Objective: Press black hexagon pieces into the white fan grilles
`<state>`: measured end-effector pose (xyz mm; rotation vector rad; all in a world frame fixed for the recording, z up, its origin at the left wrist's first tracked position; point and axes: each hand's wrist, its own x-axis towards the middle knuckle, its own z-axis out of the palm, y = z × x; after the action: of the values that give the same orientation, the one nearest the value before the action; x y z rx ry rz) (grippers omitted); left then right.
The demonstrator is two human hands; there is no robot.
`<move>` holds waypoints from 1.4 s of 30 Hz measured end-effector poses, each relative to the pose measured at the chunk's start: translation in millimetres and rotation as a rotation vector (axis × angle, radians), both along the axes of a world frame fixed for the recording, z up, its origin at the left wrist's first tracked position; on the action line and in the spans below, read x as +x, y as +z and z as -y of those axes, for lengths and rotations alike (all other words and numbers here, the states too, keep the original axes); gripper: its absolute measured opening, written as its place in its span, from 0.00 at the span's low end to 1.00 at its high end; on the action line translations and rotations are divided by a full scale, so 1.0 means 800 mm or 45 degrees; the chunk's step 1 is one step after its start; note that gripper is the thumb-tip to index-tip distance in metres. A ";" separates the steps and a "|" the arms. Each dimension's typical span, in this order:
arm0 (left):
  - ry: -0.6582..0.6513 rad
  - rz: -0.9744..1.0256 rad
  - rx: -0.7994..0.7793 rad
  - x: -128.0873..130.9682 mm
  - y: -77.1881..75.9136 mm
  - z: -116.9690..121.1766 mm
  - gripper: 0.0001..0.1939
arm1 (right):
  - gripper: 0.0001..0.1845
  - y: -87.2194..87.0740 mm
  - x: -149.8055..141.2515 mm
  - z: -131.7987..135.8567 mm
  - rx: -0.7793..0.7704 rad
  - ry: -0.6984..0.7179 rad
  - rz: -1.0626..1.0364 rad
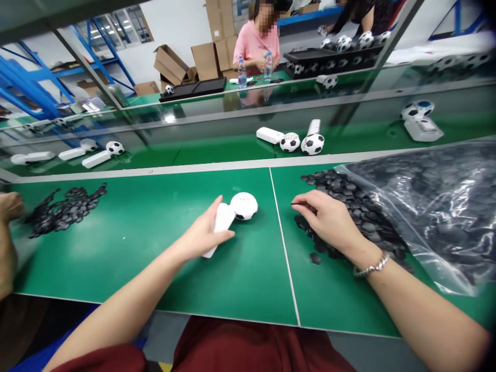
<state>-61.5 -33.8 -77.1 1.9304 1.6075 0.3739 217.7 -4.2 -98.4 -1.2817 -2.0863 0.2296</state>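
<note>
My left hand is around the white handle of a soccer-ball device, its thumb across the near side and a finger along the far side. The round head points away to the right, mostly white with black patches low on its rim. Over a heap of black patches, my right hand is closed in a pinch between thumb and forefinger. A thin dark edge, apparently one black patch, shows at the fingertips. The other right-hand fingers are curled under.
A clear plastic bag of black patches lies at right. Beyond the table's pale edge are several soccer-ball devices. Another person's hand is near a second patch pile at left. A person in pink sits opposite.
</note>
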 end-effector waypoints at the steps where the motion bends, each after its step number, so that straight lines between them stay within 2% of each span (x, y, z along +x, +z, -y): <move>1: -0.029 -0.054 0.056 0.004 -0.002 0.007 0.42 | 0.05 0.001 -0.003 0.001 -0.056 0.012 -0.062; 4: -0.209 -0.267 0.222 0.019 -0.005 0.018 0.39 | 0.05 0.007 -0.014 0.008 -0.249 0.087 -0.265; 6: -0.380 -0.344 0.193 0.025 -0.003 0.015 0.37 | 0.06 0.010 -0.020 0.015 -0.350 0.166 -0.357; 8: -0.479 -0.358 0.098 0.029 0.001 0.006 0.37 | 0.06 0.012 -0.024 0.021 -0.427 0.224 -0.410; 10: -0.479 -0.300 0.043 0.034 0.005 -0.005 0.42 | 0.06 0.013 -0.026 0.025 -0.481 0.263 -0.423; 12: -0.470 -0.184 0.094 0.042 0.007 -0.015 0.45 | 0.05 0.013 -0.025 0.026 -0.479 0.322 -0.403; 15: -0.514 -0.011 0.220 0.057 0.003 -0.023 0.38 | 0.05 0.014 -0.023 0.026 -0.378 0.408 -0.351; 17: -0.524 0.048 0.236 0.065 -0.002 -0.026 0.35 | 0.05 0.015 -0.023 0.027 -0.316 0.441 -0.281; 22: -0.484 0.066 0.228 0.068 -0.008 -0.025 0.39 | 0.04 0.014 -0.032 0.030 -0.206 0.467 -0.105; 24: -0.460 0.057 0.234 0.068 -0.005 -0.024 0.40 | 0.03 0.011 -0.036 0.032 -0.185 0.434 -0.135; 28: -0.429 0.043 0.242 0.069 -0.002 -0.023 0.34 | 0.03 0.005 -0.040 0.031 -0.226 0.363 -0.282; 32: -0.411 0.064 0.224 0.068 -0.005 -0.023 0.32 | 0.10 0.002 -0.041 0.030 -0.353 0.362 -0.390; 35: -0.409 0.114 0.182 0.066 -0.006 -0.024 0.33 | 0.09 0.002 -0.043 0.030 -0.411 0.361 -0.437; 39: -0.394 0.134 0.134 0.065 -0.005 -0.026 0.35 | 0.05 0.003 -0.045 0.030 -0.363 0.378 -0.417; 42: -0.401 0.161 0.119 0.065 -0.005 -0.026 0.36 | 0.06 0.002 -0.045 0.031 -0.358 0.383 -0.440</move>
<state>-9.7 -13.1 -80.7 2.1424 1.2007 0.4359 182.1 -28.8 -96.5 -0.9869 -1.9799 0.8423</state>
